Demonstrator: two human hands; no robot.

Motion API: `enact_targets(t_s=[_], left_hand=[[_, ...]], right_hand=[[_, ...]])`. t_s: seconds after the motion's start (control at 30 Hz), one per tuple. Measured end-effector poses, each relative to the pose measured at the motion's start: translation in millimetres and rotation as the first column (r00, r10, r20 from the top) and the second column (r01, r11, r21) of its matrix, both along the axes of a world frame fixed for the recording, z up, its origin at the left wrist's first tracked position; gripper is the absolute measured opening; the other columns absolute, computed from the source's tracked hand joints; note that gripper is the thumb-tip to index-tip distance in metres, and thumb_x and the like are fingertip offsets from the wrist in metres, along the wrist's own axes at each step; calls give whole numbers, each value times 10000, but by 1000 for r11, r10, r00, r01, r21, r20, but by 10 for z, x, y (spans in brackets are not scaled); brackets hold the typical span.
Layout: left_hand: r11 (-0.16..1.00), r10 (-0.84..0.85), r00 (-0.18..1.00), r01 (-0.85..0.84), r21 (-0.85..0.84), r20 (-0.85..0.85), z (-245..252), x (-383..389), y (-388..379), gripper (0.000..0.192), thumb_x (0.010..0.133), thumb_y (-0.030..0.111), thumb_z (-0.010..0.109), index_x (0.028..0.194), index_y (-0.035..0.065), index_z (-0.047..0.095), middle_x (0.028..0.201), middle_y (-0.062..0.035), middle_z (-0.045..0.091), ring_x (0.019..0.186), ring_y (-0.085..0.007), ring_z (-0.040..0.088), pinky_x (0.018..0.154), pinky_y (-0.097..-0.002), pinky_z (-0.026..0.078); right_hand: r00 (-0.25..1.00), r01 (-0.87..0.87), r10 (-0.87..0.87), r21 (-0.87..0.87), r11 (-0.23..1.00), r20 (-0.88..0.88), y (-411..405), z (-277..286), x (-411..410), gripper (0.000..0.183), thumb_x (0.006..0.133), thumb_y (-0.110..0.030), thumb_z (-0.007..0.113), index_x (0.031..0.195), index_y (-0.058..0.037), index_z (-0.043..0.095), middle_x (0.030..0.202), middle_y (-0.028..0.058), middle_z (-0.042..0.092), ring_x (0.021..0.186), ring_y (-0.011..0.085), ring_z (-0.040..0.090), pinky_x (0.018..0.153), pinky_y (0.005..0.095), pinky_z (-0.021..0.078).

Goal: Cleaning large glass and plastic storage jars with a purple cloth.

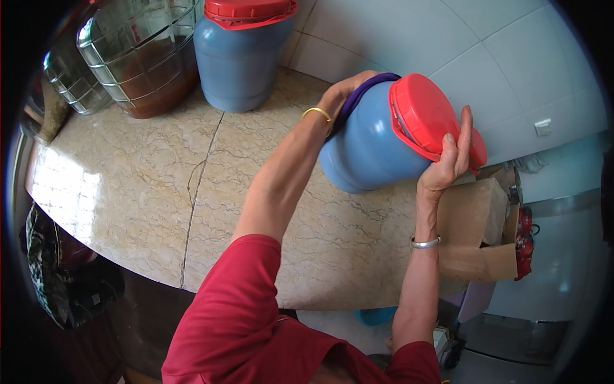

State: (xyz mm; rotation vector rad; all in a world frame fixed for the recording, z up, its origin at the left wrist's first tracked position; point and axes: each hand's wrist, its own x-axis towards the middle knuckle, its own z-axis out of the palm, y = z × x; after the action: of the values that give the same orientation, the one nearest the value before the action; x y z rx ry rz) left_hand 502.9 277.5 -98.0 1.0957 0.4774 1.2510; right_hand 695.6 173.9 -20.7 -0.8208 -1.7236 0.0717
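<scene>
A blue plastic jar (369, 139) with a red screw lid (424, 113) leans to the right over the stone countertop (240, 192). My left hand (346, 91) reaches around its far left side with a purple cloth (357, 98) pressed to the wall of the jar; the fingers are partly hidden. My right hand (448, 158) holds the jar at the lid's right edge, thumb and fingers against the red rim. Another red lid (478, 151) shows just behind my right hand.
A second blue jar (237, 62) with a red lid stands at the back. Left of it are large glass jars (144, 72), one holding reddish-brown liquid. An open cardboard box (475, 259) stands at the right, and a tiled wall (431, 29) rises behind.
</scene>
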Motion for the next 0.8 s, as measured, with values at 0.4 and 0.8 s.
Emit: enact_targets(t_s=[0.4,0.8], left_hand=[[693,717,662,-641,330,-220,-247,286,-1125,344,957,202,420,1168,-21,574,1154,-172,616,995,-335,604,910,-390,458],[285,942,124,-781,555,-310,442,1014,-1775,498,903,159,484,1361,-28,421,1386,-224,438,1334,-369,355,1072,-464,280]], right_hand=[[951,-296,273,-160,942,-148,128,31,339,583,829,-193,310,1305,91,494,1376,211,487,1311,325,417,1101,422,307],[955,-290,275,-159,944,-108,109,-17,364,582,855,-247,314,1283,93,513,1346,187,521,1292,286,435,1110,385,281]])
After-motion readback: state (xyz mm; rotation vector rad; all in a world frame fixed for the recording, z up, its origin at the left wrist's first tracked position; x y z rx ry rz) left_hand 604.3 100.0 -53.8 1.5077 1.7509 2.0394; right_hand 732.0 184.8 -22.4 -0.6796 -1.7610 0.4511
